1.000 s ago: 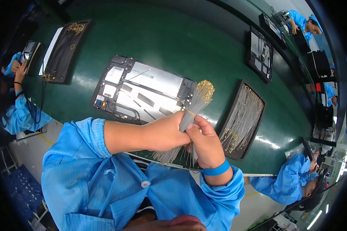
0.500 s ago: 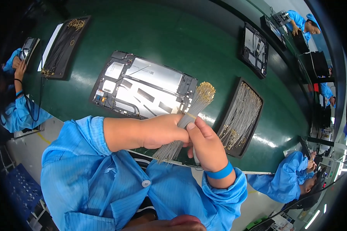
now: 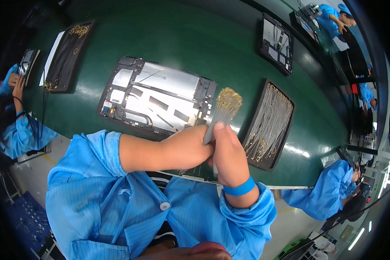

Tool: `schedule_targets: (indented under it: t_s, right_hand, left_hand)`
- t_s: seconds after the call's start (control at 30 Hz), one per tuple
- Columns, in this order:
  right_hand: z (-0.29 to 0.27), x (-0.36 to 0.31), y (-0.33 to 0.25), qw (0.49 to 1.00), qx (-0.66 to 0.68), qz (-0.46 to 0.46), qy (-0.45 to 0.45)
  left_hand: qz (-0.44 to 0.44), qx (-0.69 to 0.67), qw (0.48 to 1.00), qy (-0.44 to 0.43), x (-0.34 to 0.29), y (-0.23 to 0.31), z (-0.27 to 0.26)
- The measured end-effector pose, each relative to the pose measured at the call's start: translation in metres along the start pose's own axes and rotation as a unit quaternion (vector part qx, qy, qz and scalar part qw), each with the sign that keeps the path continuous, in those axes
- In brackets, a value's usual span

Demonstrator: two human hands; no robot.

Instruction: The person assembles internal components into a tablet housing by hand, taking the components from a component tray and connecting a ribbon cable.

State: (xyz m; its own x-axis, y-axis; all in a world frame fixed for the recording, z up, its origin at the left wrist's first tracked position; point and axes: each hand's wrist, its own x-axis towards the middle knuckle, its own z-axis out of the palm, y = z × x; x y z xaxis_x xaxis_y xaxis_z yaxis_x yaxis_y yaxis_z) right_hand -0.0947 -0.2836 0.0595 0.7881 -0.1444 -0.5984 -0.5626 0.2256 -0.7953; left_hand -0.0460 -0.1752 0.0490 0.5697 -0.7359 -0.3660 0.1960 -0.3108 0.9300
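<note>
Both of my hands grip one bundle of thin grey cables (image 3: 229,102) with small gold connectors fanned out at its upper end. My left hand (image 3: 194,145) is closed around the bundle's lower part, its fingers mostly hidden. Pressed against it, my right hand (image 3: 229,149), with a blue wrist strap, is also closed, its thumb lying along the cables. Little of the lower cable ends shows, below my left wrist. Just behind my hands lies an opened tablet-like device (image 3: 158,103), its silver panels and black frame exposed.
On the green table, a black tray (image 3: 256,113) of grey cables stands to the right. Another dark tray (image 3: 83,50) holds black cables at the left. A second opened device (image 3: 276,43) lies at the far right. Co-workers in blue sit left and right.
My right thumb has moved up along the bundle, and the connector end stands more upright. The yellow band around the cables is now hidden. The view has shifted slightly.
</note>
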Motion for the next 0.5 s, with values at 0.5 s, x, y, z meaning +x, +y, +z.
schedule_targets:
  t_s: [0.5]
  right_hand:
    - [0.009, -0.002, 0.027, 0.98, 0.194, -0.003, -0.05]
  left_hand:
    - [0.059, 0.191, 0.979, 0.035, -0.008, -0.027, -0.004]
